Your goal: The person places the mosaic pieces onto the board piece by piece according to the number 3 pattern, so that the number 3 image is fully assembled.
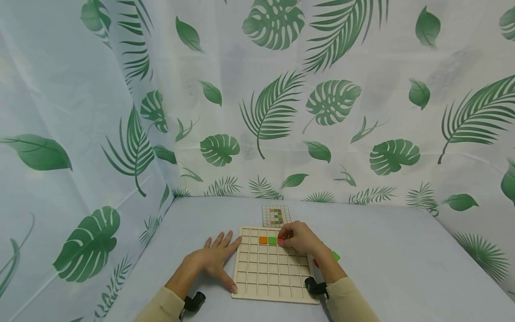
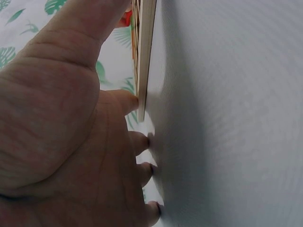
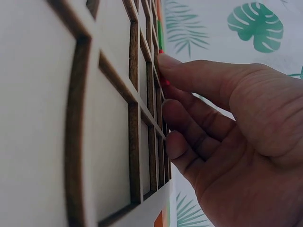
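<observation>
A pale wooden grid board [image 1: 263, 267] lies on the table, divided into square cells. Near its far edge, an orange tile [image 1: 263, 240] and a green tile [image 1: 272, 240] occupy neighbouring cells. Just right of the green one, my right hand [image 1: 299, 237] pinches a red tile [image 1: 280, 242] between thumb and index finger, low at the grid; the fingers cover most of it. With fingers spread, my left hand [image 1: 211, 260] rests along the board's left side, thumb at the near corner and index fingertip against the edge. Its other fingertips touch the table in the left wrist view.
Beyond the board lies a small card [image 1: 276, 216] printed with a grid of coloured squares. Partly hidden by the right forearm are a green piece [image 1: 335, 256] and a red piece [image 1: 316, 263] on the table. A leaf-patterned curtain [image 1: 225, 103] hangs behind and at the left.
</observation>
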Demonstrator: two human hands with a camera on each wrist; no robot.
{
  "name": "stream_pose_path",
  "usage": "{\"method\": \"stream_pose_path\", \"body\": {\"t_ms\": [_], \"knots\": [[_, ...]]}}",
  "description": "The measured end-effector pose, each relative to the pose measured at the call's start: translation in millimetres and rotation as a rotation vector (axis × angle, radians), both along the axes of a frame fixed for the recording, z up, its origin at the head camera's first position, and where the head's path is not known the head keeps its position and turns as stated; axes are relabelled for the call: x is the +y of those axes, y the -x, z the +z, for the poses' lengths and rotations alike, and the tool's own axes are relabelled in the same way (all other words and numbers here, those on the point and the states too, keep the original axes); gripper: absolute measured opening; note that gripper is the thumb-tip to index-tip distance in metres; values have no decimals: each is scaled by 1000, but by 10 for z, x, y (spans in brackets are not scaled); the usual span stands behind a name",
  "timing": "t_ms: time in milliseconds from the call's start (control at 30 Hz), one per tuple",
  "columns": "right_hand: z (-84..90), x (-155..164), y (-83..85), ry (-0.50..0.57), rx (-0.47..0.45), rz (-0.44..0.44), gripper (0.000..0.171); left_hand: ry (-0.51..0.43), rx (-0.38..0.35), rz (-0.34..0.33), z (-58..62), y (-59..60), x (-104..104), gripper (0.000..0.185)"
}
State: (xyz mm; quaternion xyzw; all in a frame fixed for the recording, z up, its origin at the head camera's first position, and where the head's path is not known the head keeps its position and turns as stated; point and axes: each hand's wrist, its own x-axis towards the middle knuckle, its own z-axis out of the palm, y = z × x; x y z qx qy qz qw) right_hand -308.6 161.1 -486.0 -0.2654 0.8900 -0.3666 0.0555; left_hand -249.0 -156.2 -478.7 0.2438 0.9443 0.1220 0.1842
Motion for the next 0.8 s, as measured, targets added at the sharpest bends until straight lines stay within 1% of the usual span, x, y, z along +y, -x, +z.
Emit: {"method": "stream_pose_path", "body": {"t_ms": [200,333,467,567,800], "knots": [[8,-4,-15,-14,2,-8,9,12,1,6,-21,13,-2,138],[3,-4,-22,-25,24,-20,9,11,7,0,-31,19,-1,138],[4,-2,-21,-40,51,-29,15,9,8,0,-16,4,2,138],[31,5,-23,-25,53,-58,20,2,5,-1,6,-16,6,137],[125,89,-27,31,59,-132,23,-6,1,2,40,-46,11,136]]}}
